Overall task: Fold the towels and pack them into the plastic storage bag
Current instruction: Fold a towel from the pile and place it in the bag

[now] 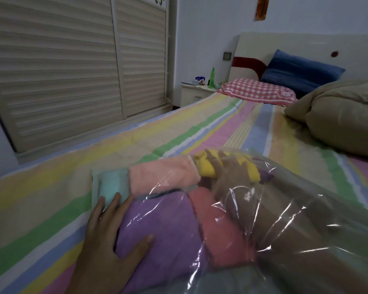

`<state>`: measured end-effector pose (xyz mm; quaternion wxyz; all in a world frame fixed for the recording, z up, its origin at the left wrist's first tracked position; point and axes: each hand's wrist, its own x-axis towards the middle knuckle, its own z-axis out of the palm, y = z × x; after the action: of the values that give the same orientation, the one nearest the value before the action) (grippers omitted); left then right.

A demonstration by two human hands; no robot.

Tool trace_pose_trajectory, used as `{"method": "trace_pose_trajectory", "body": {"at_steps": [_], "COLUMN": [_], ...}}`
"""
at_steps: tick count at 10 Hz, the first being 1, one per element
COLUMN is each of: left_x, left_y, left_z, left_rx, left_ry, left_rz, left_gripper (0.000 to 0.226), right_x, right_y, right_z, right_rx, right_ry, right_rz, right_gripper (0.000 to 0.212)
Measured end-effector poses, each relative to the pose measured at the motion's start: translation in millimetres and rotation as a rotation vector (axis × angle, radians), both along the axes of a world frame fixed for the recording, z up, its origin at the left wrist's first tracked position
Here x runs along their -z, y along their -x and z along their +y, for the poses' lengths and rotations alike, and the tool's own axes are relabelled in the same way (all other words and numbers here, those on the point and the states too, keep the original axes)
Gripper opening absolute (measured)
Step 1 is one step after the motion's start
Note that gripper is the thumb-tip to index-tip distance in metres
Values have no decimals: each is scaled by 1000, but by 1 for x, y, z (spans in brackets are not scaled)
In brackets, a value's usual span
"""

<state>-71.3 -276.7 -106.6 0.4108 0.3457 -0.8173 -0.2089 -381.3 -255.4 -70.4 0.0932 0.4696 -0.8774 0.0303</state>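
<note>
A clear plastic storage bag [302, 200] lies on the striped bed, filled with folded towels. Inside it I see a mint towel [111, 185], a pale pink towel [164, 177], a purple towel [164, 225], a coral towel [219, 225] and a yellow towel [208, 166]. My left hand [113, 236] rests flat on the outside of the bag, fingers over the purple and mint towels. My right hand [229, 172] and forearm reach inside the bag, fingers spread over the yellow towel.
The striped bedsheet [179, 132] stretches ahead. A beige duvet [338, 115] is bunched at the right. A pink checked pillow [257, 90] and a blue pillow [300, 71] lie by the headboard. A nightstand [196, 92] and louvred wardrobe doors [72, 66] stand to the left.
</note>
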Motion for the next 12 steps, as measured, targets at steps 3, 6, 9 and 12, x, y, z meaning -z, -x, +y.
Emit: {"method": "trace_pose_trajectory", "body": {"at_steps": [3, 6, 9, 12], "left_x": [2, -9, -132, -154], "left_y": [-1, -4, 34, 95], "left_z": [2, 3, 109, 420], "left_rx": [-6, -34, -48, 709], "left_ry": [-10, -28, 239, 218], "left_rz": [-25, -267, -932, -455], "left_gripper": [106, 104, 58, 59], "right_x": [-7, -61, -40, -54], "right_y": [-12, -34, -110, -138], "right_z": [8, 105, 355, 568], "right_rx": [-115, -26, -175, -118], "right_ry": [-209, -200, 213, 337], "right_rz": [26, -178, 16, -178], "right_gripper": [80, 92, 51, 31]}}
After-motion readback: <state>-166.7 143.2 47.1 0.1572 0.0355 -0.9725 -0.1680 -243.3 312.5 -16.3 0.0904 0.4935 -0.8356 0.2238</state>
